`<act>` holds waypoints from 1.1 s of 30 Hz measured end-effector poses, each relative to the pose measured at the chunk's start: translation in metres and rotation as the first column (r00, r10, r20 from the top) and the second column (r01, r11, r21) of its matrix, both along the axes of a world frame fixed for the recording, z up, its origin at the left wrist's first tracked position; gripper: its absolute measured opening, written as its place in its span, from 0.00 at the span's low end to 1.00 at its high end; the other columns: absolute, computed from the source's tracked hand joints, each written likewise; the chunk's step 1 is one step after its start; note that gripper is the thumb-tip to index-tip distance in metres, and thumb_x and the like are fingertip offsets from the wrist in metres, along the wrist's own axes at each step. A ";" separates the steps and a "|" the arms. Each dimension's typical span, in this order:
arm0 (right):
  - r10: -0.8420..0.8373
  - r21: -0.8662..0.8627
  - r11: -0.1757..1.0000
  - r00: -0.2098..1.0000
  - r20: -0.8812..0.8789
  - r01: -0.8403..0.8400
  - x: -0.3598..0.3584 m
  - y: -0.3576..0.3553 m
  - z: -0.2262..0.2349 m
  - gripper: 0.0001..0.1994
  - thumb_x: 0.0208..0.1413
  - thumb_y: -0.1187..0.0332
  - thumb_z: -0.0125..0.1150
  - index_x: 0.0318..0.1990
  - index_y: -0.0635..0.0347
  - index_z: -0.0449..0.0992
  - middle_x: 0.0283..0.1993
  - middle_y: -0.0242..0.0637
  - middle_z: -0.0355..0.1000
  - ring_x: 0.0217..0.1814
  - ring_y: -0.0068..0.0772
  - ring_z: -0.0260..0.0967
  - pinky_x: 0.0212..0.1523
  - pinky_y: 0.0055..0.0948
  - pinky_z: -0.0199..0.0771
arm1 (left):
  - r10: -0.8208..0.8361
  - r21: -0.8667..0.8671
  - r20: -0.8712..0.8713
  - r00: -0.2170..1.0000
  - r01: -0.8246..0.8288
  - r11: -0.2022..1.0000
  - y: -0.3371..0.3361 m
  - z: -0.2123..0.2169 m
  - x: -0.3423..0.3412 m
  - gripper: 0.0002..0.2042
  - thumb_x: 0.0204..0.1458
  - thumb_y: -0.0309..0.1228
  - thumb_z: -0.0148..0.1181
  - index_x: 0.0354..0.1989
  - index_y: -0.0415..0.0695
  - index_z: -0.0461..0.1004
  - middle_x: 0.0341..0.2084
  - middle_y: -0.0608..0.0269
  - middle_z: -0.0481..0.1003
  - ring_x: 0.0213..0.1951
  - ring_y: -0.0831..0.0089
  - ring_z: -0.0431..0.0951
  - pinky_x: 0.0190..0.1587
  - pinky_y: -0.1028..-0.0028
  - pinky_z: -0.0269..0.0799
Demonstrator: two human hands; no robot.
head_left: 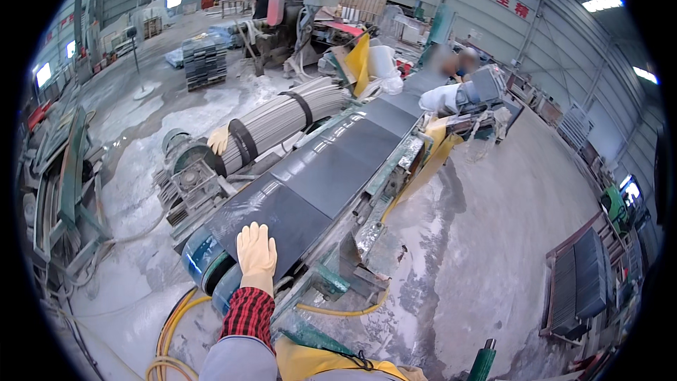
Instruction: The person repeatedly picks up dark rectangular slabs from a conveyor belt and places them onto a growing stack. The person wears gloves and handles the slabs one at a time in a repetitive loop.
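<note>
In the head view, low and left of centre, the left hand in a pale glove lies flat, fingers together, on the near dark slab on the conveyor. A strapped bundle of rods lies upper left; another person works at the far end. The right hand is out of sight.

Hall evenly bright; ceiling light panels upper right, blown out. Daylight through windows at left. Glare streaks on wet dark slabs. Shadows soft. Strong fisheye bending, black vignette at corners. Distant person blurred
</note>
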State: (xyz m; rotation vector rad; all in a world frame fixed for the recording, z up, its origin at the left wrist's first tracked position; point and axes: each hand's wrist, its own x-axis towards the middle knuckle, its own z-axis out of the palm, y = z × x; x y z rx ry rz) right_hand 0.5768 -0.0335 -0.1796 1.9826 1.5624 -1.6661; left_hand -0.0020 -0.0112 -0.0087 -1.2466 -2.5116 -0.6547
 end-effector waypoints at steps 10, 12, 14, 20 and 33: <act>0.087 -0.049 0.995 0.996 0.010 -0.086 -0.005 0.009 -0.023 0.20 0.65 0.53 0.48 0.53 0.54 0.79 0.49 0.36 0.81 0.51 0.35 0.76 0.53 0.30 0.73 | 0.026 -0.036 0.024 0.999 -0.025 0.999 -0.005 -0.009 -0.002 0.20 0.59 0.36 0.55 0.59 0.44 0.69 0.62 0.49 0.67 0.65 0.48 0.63 0.69 0.55 0.53; 0.091 -0.054 0.994 0.996 0.010 -0.091 -0.004 0.008 -0.024 0.20 0.65 0.53 0.48 0.53 0.54 0.79 0.48 0.36 0.81 0.50 0.35 0.76 0.53 0.30 0.73 | 0.026 -0.042 0.026 0.999 -0.025 0.999 -0.006 -0.009 -0.002 0.20 0.59 0.36 0.55 0.59 0.44 0.69 0.62 0.49 0.67 0.66 0.48 0.63 0.70 0.55 0.53; 0.097 -0.059 0.994 0.995 0.011 -0.096 -0.005 0.008 -0.027 0.20 0.65 0.53 0.48 0.53 0.54 0.79 0.48 0.36 0.81 0.50 0.35 0.76 0.53 0.30 0.73 | 0.025 -0.048 0.026 0.999 -0.024 0.999 -0.007 -0.010 -0.002 0.21 0.60 0.37 0.54 0.60 0.44 0.69 0.63 0.49 0.67 0.66 0.48 0.63 0.70 0.55 0.53; 0.122 -0.078 0.990 0.992 0.010 -0.121 -0.003 0.007 -0.030 0.20 0.65 0.53 0.48 0.53 0.54 0.79 0.48 0.36 0.81 0.50 0.35 0.76 0.52 0.30 0.73 | 0.019 -0.042 0.026 0.999 -0.018 0.999 -0.015 -0.005 -0.002 0.20 0.59 0.36 0.54 0.59 0.44 0.69 0.63 0.48 0.67 0.66 0.48 0.63 0.69 0.55 0.54; 0.164 -0.107 0.981 0.986 0.011 -0.162 0.012 0.003 -0.046 0.19 0.65 0.54 0.48 0.52 0.55 0.79 0.48 0.36 0.81 0.49 0.35 0.76 0.52 0.30 0.73 | 0.001 -0.018 0.011 1.000 -0.001 1.000 -0.022 -0.009 -0.002 0.20 0.58 0.36 0.56 0.58 0.43 0.70 0.62 0.48 0.68 0.65 0.48 0.64 0.69 0.53 0.53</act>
